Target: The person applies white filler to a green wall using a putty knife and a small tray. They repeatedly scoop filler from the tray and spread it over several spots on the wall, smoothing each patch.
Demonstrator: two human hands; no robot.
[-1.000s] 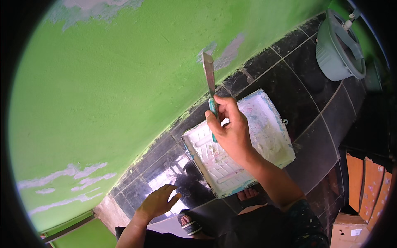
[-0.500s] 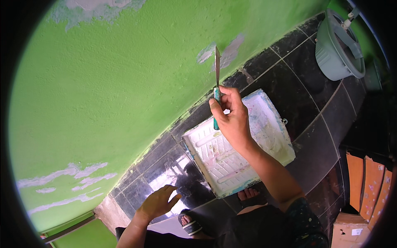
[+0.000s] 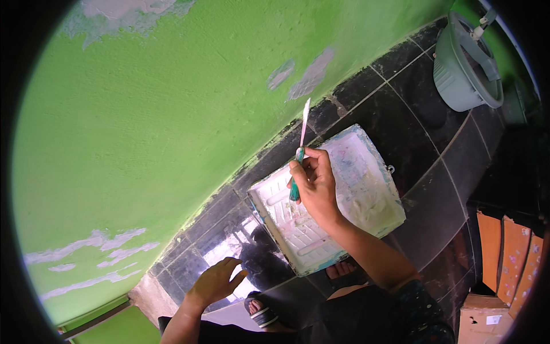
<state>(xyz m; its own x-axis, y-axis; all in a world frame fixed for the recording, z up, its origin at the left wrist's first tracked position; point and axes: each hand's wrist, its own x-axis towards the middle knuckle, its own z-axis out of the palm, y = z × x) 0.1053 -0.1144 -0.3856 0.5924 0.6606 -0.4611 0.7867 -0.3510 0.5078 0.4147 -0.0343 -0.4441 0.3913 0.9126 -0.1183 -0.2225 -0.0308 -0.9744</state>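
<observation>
My right hand [image 3: 318, 186] grips the green handle of a putty knife [image 3: 305, 123], its fingers wrapped round it. The thin blade points up and away, with white paste along its tip. It is apart from the green wall [image 3: 154, 132], near two pale filler patches, one larger [image 3: 312, 74] and one smaller [image 3: 281, 74]. Below that hand, a paint-smeared white roller tray [image 3: 355, 157] lies on the floor, with white paste [image 3: 373, 209] in its right part. My left hand [image 3: 215, 281] hangs over the floor with its fingers apart and nothing in it.
A grey-green bucket [image 3: 458, 80] stands at the far right. Orange panels [image 3: 491, 249] and a cardboard box [image 3: 487, 318] are at the lower right. Dark floor tiles [image 3: 424, 183] surround the tray. My sandalled feet are close to its near edge.
My right hand has drawn the putty knife back from the wall patches, down toward the tray. The blade has turned, so the white paste shows. My left hand stays almost still.
</observation>
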